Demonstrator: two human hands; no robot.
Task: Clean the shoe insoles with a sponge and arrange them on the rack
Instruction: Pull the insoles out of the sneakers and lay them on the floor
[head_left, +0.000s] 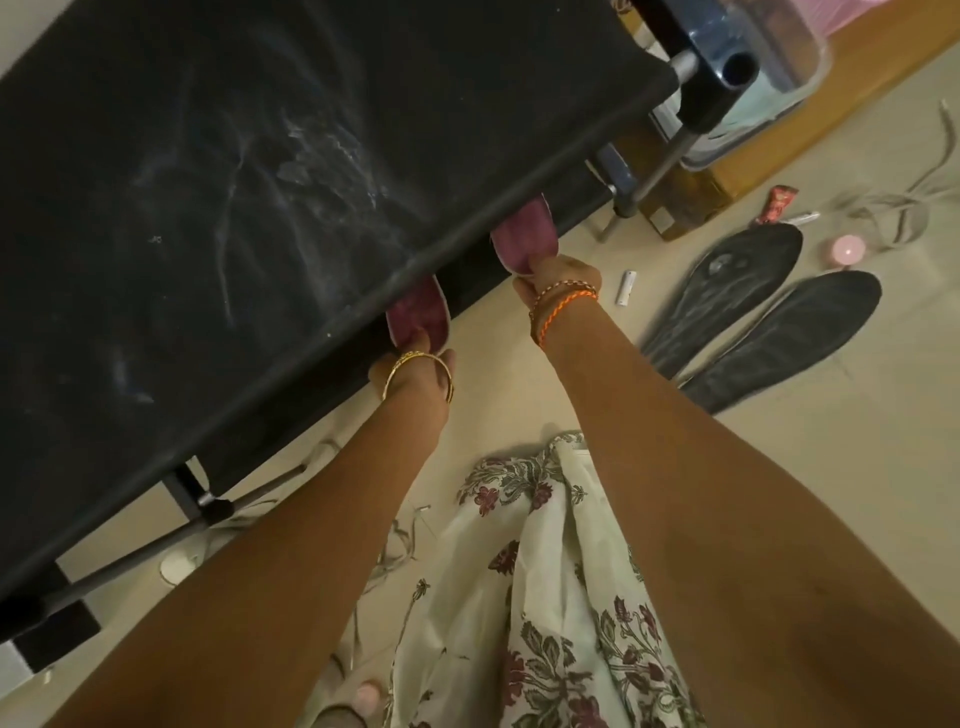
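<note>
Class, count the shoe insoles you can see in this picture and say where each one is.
4. Two purple insoles, one held by the left hand and one by the right hand, go under the rack's top shelf. Two black insoles lie on the floor. Others may be hidden beneath the shelf.

Left hand: my left hand (415, 371) grips the heel of one maroon fabric insole (418, 312), near centre, under the dusty black fabric rack shelf (260, 182).
Right hand: my right hand (558, 278) pinches a second maroon insole (524, 236), at 1 o'clock.
Floor: two dark grey insoles (748, 322) lie at 3 o'clock.
</note>
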